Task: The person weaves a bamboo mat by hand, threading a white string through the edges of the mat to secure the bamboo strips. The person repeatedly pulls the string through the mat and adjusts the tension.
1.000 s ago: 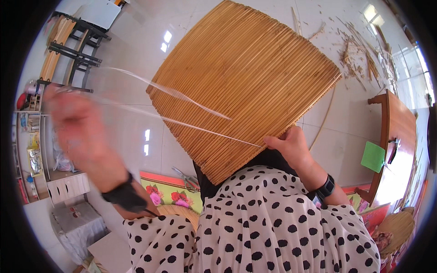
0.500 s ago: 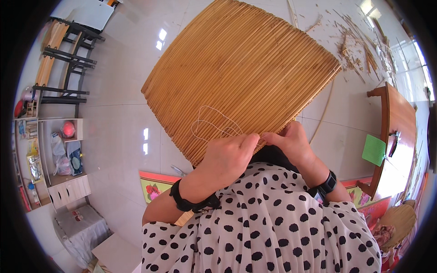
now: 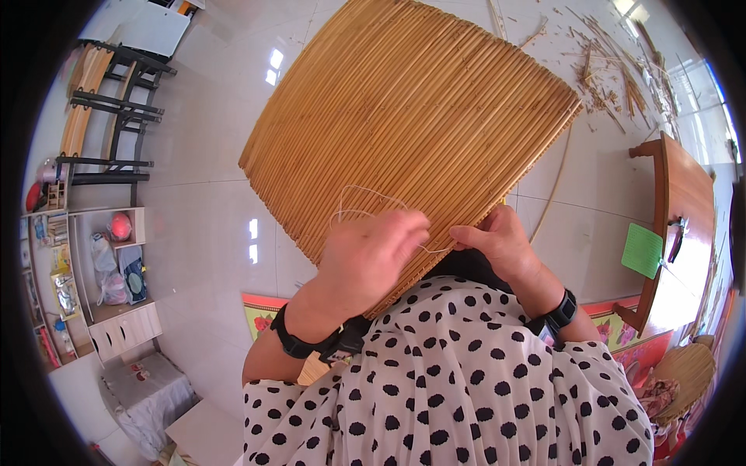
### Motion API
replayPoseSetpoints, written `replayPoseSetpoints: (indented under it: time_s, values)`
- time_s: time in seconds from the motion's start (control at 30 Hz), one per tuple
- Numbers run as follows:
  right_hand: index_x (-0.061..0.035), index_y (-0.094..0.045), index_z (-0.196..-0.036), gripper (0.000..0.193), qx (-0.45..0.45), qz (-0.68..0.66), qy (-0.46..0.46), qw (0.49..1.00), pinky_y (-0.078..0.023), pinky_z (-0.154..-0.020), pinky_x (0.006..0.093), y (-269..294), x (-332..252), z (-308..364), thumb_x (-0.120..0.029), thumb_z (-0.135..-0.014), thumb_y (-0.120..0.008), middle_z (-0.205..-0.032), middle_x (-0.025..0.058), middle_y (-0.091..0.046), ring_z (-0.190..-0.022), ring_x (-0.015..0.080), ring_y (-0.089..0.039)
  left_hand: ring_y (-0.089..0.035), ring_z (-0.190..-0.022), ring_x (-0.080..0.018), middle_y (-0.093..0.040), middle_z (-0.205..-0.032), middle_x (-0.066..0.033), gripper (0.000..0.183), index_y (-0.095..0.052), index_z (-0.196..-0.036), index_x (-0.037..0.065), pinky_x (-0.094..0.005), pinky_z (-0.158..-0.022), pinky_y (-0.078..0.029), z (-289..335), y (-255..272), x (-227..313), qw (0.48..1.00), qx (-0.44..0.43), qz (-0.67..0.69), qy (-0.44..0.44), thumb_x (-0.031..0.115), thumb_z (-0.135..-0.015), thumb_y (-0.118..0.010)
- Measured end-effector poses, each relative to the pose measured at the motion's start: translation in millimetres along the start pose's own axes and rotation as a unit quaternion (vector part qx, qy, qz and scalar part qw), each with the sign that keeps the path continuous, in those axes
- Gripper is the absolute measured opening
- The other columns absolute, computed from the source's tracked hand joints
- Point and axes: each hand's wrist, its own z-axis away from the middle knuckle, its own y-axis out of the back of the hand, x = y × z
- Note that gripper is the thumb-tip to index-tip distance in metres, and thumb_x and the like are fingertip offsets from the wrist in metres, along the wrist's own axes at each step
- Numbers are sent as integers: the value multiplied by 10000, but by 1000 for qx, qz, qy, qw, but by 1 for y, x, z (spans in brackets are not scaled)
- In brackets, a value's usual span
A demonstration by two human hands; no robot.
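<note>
A stiff mat of thin golden-brown reed stalks [image 3: 412, 116], bound side by side, lies tilted in front of me, its near edge close to my lap. My right hand [image 3: 499, 242] is closed on that near edge, thumb on top and fingers underneath, out of sight. Just left of it, over the mat, is my left hand [image 3: 377, 247], its fingers smeared by motion. A thin white thread [image 3: 437, 250] runs from my right thumb toward the left hand. More of it loops over the stalks beyond that hand. Whether the left fingers pinch it cannot be made out.
Loose stalks and broken bits [image 3: 602, 81] are strewn on the tiled floor at the far right. A wooden table [image 3: 690, 202] with a green mesh piece [image 3: 642, 251] stands right. Shelves [image 3: 116, 311] and folded black-legged furniture [image 3: 116, 105] line the left. A round woven tray [image 3: 684, 380] sits lower right.
My left hand has moved left, away from the right thumb, and a length of thread now shows between them. The right hand keeps its grip on the mat's edge.
</note>
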Motion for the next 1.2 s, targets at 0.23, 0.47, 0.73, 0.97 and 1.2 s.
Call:
replayPoseSetpoints:
  time_s: [0.23, 0.47, 0.73, 0.97, 1.2]
  values:
    - [53, -638, -1143, 297, -22, -37, 1, 999, -568, -771, 286, -4, -4, 2, -26, -869, -721, -1046, 93, -710, -887, 159, -693, -633, -558, -231, -634, -698, -81, 185, -610, -1012, 51, -339, -472, -467, 31, -23, 2, 986, -141, -69, 57, 111, -855, -688]
    - [65, -635, -1163, 311, -1, -34, 13, 999, -562, -810, 290, -7, -9, 5, -18, -873, -709, -1048, 97, -713, -908, 152, -686, -551, -512, -174, -546, -640, -19, 142, -624, -949, 37, -294, -442, -421, 0, -1, -5, 959, 74, -247, -117, 77, -820, -667]
    - [59, -655, -1138, 318, -17, 45, 7, 999, -562, -778, 271, -6, -19, 0, -47, -853, -747, -1023, 77, -713, -870, 116, -680, -655, -639, -141, -670, -779, -88, 63, -566, -998, -6, -254, -573, -534, -12, -19, 4, 945, -31, 297, 136, 50, -984, -592]
    - [55, -665, -1130, 324, -18, 37, -6, 999, -562, -767, 259, -5, -23, 4, -72, -850, -768, -1002, 59, -718, -865, 110, -682, -659, -683, -101, -660, -786, -65, 82, -555, -1001, -26, -233, -631, -556, -14, -24, -5, 895, -79, 374, 227, 48, -1026, -530]
    - [63, -658, -1144, 325, -13, 89, -12, 996, -564, -776, 261, -2, -19, 0, -60, -859, -754, -1017, 78, -718, -869, 112, -679, -673, -724, -120, -685, -861, -92, 78, -584, -1049, -28, -248, -701, -576, -4, -12, -18, 892, -25, 356, 276, 22, -1017, -534]
